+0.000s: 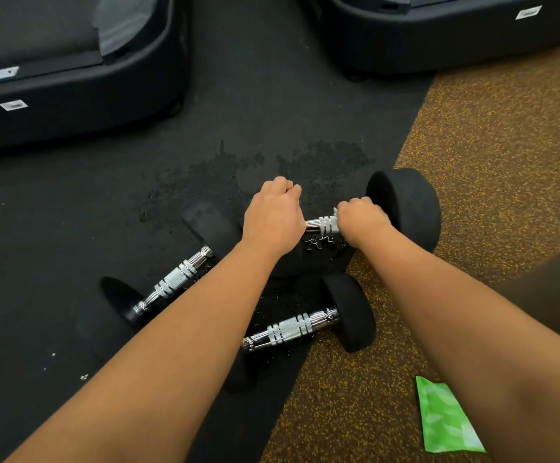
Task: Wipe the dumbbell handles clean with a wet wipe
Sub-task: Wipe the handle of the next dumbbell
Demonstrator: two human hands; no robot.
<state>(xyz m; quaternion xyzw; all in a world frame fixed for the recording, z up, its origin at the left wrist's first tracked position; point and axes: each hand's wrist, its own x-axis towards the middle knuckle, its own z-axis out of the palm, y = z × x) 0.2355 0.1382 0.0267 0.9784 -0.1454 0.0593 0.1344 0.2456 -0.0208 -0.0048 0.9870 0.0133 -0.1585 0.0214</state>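
Note:
Three black dumbbells with chrome knurled handles lie on the floor. The far dumbbell [405,208] has both my hands over it. My left hand [273,215] is closed over its left end, which it hides. My right hand [362,218] grips the right part of the handle [322,224], and a small white edge of the wet wipe [335,212] shows at my fingers. A second dumbbell [175,279] lies at the left and a third dumbbell [292,329] lies nearest me; my forearms cross over both.
A green wipe packet [445,419] lies on the speckled brown floor [489,162] at lower right. Two dark machine bases [71,105] [439,38] stand at the back. The black rubber mat [255,111] shows wet patches near the dumbbells.

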